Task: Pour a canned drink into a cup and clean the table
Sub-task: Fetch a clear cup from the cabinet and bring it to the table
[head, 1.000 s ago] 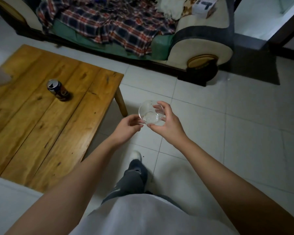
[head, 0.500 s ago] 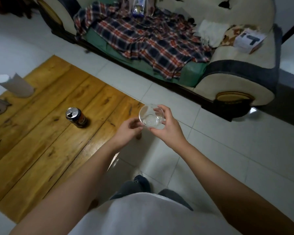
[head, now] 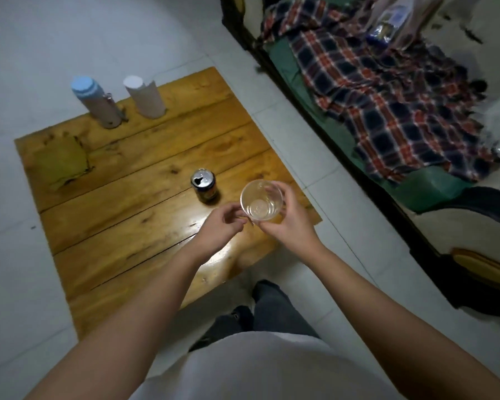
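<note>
A clear plastic cup (head: pixel 261 201) is gripped from the right by my right hand (head: pixel 289 223), which holds it upright above the near right corner of the wooden table (head: pixel 122 203). The cup looks empty. My left hand (head: pixel 221 225) sits just left of the cup with its fingers loosely curled and the tips at the cup's wall; I see no clear grip. An opened dark drink can (head: pixel 203 186) with a silver top stands upright on the table, just left of and beyond the cup.
A yellow-green cloth (head: pixel 61 163) lies on the table's far left. A bottle with a blue lid (head: pixel 97 102) and a white roll (head: pixel 145 96) stand at the far edge. A sofa with a plaid blanket (head: pixel 387 90) lies to the right, across tiled floor.
The view has swung left over the table. Both hands and the cup have come from above the floor to above the table's corner, close to the can.
</note>
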A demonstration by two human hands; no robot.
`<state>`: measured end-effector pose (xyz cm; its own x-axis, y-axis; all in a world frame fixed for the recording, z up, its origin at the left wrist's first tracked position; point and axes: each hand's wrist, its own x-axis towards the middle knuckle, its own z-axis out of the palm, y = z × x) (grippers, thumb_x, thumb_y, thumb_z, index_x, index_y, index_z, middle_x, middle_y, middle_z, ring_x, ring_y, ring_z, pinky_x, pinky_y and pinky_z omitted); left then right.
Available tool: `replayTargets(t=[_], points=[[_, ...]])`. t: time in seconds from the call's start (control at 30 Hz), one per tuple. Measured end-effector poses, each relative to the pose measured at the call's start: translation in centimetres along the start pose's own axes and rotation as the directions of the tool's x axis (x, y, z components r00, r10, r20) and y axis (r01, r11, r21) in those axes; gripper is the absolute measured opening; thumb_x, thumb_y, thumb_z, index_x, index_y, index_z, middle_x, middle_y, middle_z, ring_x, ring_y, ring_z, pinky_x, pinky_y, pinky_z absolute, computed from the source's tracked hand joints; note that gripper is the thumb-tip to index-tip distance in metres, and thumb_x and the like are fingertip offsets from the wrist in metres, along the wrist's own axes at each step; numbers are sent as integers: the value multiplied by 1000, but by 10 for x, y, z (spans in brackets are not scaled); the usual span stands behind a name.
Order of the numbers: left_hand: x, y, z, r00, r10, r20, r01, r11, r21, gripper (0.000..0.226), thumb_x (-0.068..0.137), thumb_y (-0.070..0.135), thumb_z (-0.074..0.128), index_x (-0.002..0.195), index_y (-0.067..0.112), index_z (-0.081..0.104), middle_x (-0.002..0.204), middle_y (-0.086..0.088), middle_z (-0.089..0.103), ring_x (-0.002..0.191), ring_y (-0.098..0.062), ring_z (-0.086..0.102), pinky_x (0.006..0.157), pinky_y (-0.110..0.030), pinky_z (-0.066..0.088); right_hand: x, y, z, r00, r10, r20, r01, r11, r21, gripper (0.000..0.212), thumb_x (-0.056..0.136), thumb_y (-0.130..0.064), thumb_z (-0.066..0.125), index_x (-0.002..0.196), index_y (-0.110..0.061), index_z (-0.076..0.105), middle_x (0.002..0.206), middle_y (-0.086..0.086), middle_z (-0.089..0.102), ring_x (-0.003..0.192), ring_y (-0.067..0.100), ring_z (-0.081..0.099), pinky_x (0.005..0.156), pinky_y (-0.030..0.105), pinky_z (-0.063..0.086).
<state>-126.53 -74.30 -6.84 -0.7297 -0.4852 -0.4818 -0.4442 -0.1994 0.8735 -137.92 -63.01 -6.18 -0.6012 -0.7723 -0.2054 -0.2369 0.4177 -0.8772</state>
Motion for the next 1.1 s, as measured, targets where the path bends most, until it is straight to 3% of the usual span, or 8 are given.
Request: replayTargets(t=[0.13,0.2,0.3,0.5,0.77,0.87,1.0,1.1], points=[[-8,-12,-27,986,-47,-161,35,997,-73,43,81,-14,45,109,17,55,97,-1,63,91,-13,59,75,-17,47,28,-15,22,985,-65,160,69,998,-16,71,69,-17,78,127,-26,38,110,-20,50,99,-3,50,83,11,42],[-14,-17,-36,970,-71,-231,47,993,-111,42,80,-13,47,106,18,56,94,1,63,88,-13,59,77,-22,48,40,-20,34,966,-95,239,102,995,-15,70,68,-16,78,126,-24,39,106,-26,49,98,-4,51,85,16,45],[-22,-23,-45,936,-117,-331,62,983,-170,42,80,-12,50,103,22,56,92,2,63,88,-16,58,83,-30,48,54,-24,51,928,-146,344,162,987,-18,73,68,-16,78,128,-22,38,113,-17,52,108,6,53,93,30,47],[-35,-37,-48,862,-194,-467,69,960,-271,41,75,-4,58,99,29,57,94,-1,63,93,-20,60,92,-37,48,71,-28,75,827,-198,527,220,975,21,70,69,-15,77,124,-30,36,124,-10,51,116,6,50,94,25,43],[-32,-62,-48,802,-218,-555,91,965,-247,49,79,-9,57,124,9,49,113,-5,59,107,-16,56,82,-14,46,81,-17,100,761,-196,619,235,972,18,72,69,-16,76,128,-23,37,126,-5,52,116,7,49,95,25,42],[-26,-72,-57,793,-208,-572,90,970,-228,49,79,-8,58,124,8,49,116,-5,58,109,-13,54,80,-10,44,86,-13,113,769,-181,613,232,973,-4,72,68,-14,76,129,-23,38,127,-4,53,116,7,49,95,25,43],[-16,-86,-73,778,-183,-601,59,974,-220,49,78,-6,62,121,14,50,113,2,58,107,-11,54,87,-18,44,95,-2,134,755,-159,636,222,975,-21,75,68,-13,77,132,-19,37,129,0,51,119,8,47,99,26,41],[-3,-97,-88,794,-149,-589,22,976,-218,52,77,-7,64,119,19,50,105,14,57,99,3,54,78,-5,45,106,9,152,752,-130,646,206,978,-43,75,70,-12,76,133,-17,36,131,1,50,119,6,46,100,25,40]])
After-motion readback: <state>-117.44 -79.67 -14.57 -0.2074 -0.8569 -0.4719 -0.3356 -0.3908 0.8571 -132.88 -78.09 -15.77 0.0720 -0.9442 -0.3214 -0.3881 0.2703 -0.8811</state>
